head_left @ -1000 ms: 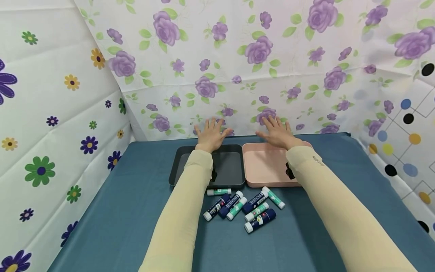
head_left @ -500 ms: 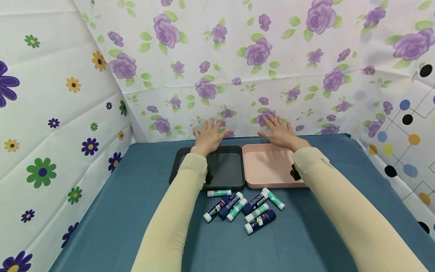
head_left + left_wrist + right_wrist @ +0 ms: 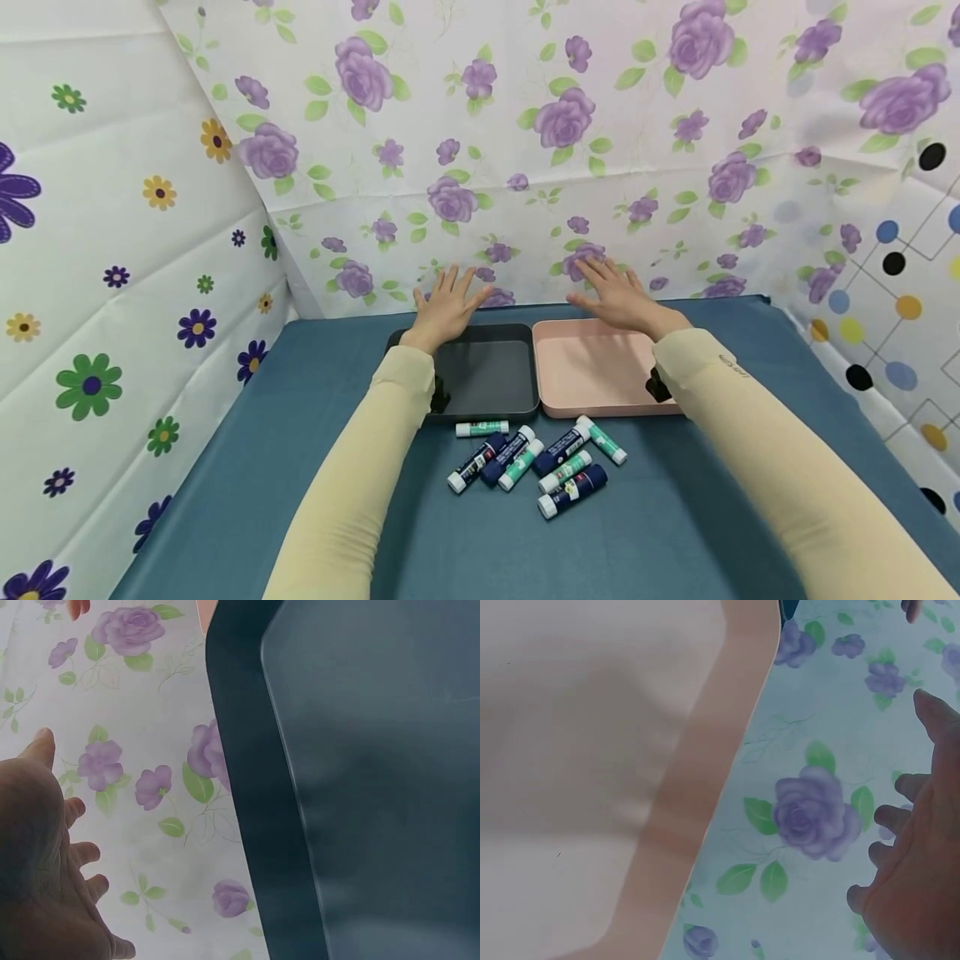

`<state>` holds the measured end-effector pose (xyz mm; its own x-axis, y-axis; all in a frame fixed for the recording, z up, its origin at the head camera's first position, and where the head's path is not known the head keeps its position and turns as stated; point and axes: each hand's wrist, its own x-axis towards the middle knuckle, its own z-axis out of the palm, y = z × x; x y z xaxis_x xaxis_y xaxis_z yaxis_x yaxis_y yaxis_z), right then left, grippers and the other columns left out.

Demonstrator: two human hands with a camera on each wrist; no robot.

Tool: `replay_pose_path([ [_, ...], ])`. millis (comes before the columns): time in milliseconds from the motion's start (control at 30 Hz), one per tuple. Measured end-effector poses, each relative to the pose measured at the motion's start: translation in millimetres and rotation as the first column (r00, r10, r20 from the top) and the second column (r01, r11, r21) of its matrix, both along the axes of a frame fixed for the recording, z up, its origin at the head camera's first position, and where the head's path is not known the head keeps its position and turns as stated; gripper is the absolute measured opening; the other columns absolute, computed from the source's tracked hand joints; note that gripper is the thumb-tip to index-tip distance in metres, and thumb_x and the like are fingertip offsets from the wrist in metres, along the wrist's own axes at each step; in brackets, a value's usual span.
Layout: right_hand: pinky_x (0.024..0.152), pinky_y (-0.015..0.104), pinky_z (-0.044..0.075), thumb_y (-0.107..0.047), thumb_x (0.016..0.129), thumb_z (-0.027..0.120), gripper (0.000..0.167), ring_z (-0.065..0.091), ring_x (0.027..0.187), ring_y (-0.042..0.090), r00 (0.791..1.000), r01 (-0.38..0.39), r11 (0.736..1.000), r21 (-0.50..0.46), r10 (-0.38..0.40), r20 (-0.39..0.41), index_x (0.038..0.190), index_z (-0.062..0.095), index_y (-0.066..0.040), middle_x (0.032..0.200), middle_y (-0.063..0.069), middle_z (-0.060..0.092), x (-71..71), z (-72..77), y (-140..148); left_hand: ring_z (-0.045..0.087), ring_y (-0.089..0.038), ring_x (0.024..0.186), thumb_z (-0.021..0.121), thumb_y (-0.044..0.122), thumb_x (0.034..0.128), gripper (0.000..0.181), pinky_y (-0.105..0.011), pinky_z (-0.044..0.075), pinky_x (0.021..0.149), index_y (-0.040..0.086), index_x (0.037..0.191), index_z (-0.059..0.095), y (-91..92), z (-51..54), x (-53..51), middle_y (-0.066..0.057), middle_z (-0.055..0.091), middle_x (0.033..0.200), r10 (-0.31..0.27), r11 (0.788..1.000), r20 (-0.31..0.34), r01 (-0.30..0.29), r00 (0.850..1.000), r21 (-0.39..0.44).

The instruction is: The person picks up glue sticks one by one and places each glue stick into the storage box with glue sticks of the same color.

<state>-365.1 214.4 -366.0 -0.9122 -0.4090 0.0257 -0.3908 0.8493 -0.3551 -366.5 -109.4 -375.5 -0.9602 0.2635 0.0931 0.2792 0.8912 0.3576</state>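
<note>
Fingers spread, the left hand [image 3: 442, 310] is held above the back of the dark grey tray [image 3: 491, 372], holding nothing. The right hand [image 3: 621, 297], also with spread fingers and nothing in it, is over the back of the pink tray [image 3: 588, 367]. In the left wrist view the left hand [image 3: 45, 862] shows beside the dark tray [image 3: 262, 780]. The right wrist view has the right hand [image 3: 919, 847] beyond the pink rim [image 3: 682, 780]. Several navy glue sticks [image 3: 573, 492] and smaller green ones [image 3: 602, 440] lie in front of the trays.
The trays stand side by side on a blue cloth-covered table [image 3: 225, 483]. Behind it hangs a purple-flowered sheet [image 3: 525, 150]. A daisy-patterned sheet [image 3: 135, 317] is on the left and a dotted one [image 3: 900, 333] on the right.
The left hand has moved a little to the left over the dark tray. The right forearm has shifted slightly right. Trays and glue sticks lie as before.
</note>
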Motion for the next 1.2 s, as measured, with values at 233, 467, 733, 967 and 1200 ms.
replay_pose_path([
  [233, 0.122, 0.072, -0.003, -0.054, 0.109, 0.047, 0.082, 0.001, 0.157, 0.047, 0.998, -0.055, 0.998, -0.022, 0.055, -0.031, 0.168, 0.015, -0.007, 0.172, 0.023, 0.010, 7.4, 1.9, -2, 0.001, -0.036, 0.160, 0.027, 0.066, 0.1084, 0.076, -0.074, -0.004, 0.120, 0.022, 0.170, 0.016, -3.6, -1.2, 2.7, -0.012, 0.005, 0.175, -0.017, 1.000, -0.008, 0.017, 1.000, 0.019],
  [467, 0.122, 0.071, -0.004, -0.053, 0.109, 0.049, 0.082, 0.001, 0.157, 0.048, 0.993, -0.112, 0.992, -0.052, 0.111, -0.028, 0.169, 0.012, -0.012, 0.172, 0.023, 0.010, 15.2, -0.4, -3, 0.002, -0.037, 0.160, 0.031, 0.060, 0.1104, 0.072, -0.073, -0.006, 0.121, 0.023, 0.170, 0.015, -11.3, -1.9, 10.8, -0.012, 0.006, 0.175, -0.045, 0.997, -0.014, 0.046, 0.999, 0.066],
  [733, 0.122, 0.071, -0.003, -0.050, 0.109, 0.051, 0.080, 0.003, 0.158, 0.046, 0.988, -0.150, 0.987, -0.062, 0.148, -0.038, 0.169, 0.013, -0.012, 0.172, 0.020, 0.012, 21.2, -1.3, -5, 0.003, -0.041, 0.159, 0.027, 0.066, 0.1082, 0.077, -0.077, -0.003, 0.119, 0.021, 0.170, 0.014, -27.1, -5.4, 11.8, -0.016, 0.007, 0.174, -0.072, 0.990, -0.008, 0.073, 0.997, 0.118],
  [967, 0.123, 0.069, -0.004, -0.047, 0.109, 0.053, 0.079, 0.002, 0.158, 0.043, 0.980, -0.198, 0.976, -0.094, 0.198, -0.014, 0.169, 0.016, -0.012, 0.173, 0.018, 0.012, 29.5, -0.9, -8, 0.003, -0.039, 0.160, 0.027, 0.066, 0.1084, 0.077, -0.076, -0.003, 0.119, 0.020, 0.170, 0.014, -44.7, -9.3, 13.4, -0.015, 0.007, 0.174, -0.059, 0.992, 0.010, 0.058, 0.998, 0.116],
  [1200, 0.124, 0.067, -0.003, -0.041, 0.109, 0.054, 0.075, 0.001, 0.159, 0.040, 0.971, -0.235, 0.961, -0.145, 0.239, 0.012, 0.169, 0.017, -0.013, 0.174, 0.015, 0.010, 38.9, -1.4, -10, 0.003, -0.038, 0.160, 0.033, 0.061, 0.1098, 0.074, -0.077, -0.004, 0.119, 0.020, 0.169, 0.016, -58.3, -7.1, 23.0, -0.015, 0.008, 0.174, -0.045, 0.989, 0.025, 0.041, 0.999, 0.139],
])
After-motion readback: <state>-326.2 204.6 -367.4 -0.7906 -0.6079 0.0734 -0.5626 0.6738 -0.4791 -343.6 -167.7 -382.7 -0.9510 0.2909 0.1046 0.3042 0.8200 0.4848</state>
